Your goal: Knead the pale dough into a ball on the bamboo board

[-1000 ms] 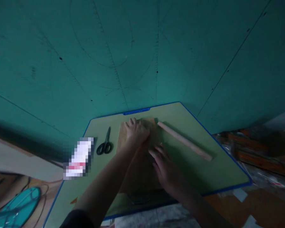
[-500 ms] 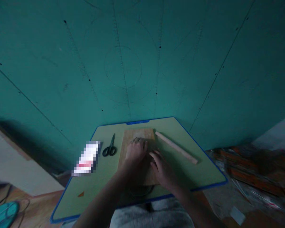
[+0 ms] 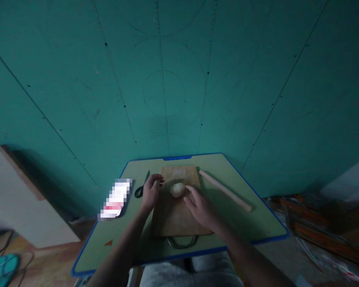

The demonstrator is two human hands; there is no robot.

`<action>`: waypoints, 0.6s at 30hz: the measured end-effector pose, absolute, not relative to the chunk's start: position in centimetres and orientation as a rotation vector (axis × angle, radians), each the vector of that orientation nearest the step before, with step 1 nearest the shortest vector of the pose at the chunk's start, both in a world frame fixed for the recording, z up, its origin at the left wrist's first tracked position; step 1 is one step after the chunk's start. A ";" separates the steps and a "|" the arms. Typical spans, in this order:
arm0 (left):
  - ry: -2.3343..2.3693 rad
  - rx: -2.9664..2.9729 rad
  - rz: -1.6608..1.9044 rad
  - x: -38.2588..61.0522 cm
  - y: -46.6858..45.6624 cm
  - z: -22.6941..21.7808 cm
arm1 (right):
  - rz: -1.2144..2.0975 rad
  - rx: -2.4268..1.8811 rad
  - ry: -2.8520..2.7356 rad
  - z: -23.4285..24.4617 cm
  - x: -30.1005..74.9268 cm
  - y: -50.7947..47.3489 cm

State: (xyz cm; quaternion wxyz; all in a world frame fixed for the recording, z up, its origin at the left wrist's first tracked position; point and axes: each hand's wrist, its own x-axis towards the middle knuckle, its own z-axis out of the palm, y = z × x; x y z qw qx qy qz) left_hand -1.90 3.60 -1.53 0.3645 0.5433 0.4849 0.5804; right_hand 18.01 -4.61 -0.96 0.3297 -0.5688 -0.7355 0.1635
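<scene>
A pale ball of dough (image 3: 177, 190) rests on the wooden cutting board (image 3: 179, 223), whose metal handle faces me. My right hand (image 3: 201, 206) is at the dough's right side, fingers apart, with the fingertips at or very near its edge. Over the board's left edge, my left hand (image 3: 152, 190) is lifted off the dough, holding nothing, its fingers loosely spread. Partly covered by that hand, a pair of dark scissors (image 3: 139, 192) lies to the left. A wooden rolling pin (image 3: 225, 190) lies slantwise to the right of the board.
The pale green table (image 3: 242, 227) has a blue rim and stands against a green wall (image 3: 179, 99). A blurred-out bright object (image 3: 116, 199) and a small orange triangle (image 3: 109, 242) are on its left. Orange-brown clutter (image 3: 323, 235) covers the floor at right.
My left hand has lifted from the board's middle and moved left, uncovering the ball of dough. My right hand stays beside it. The view has shifted slightly.
</scene>
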 end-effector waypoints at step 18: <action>1.156 0.984 1.546 -0.4 2.7 -2.8 | 0.608 -1.314 -1.914 -0.1 13.1 1.2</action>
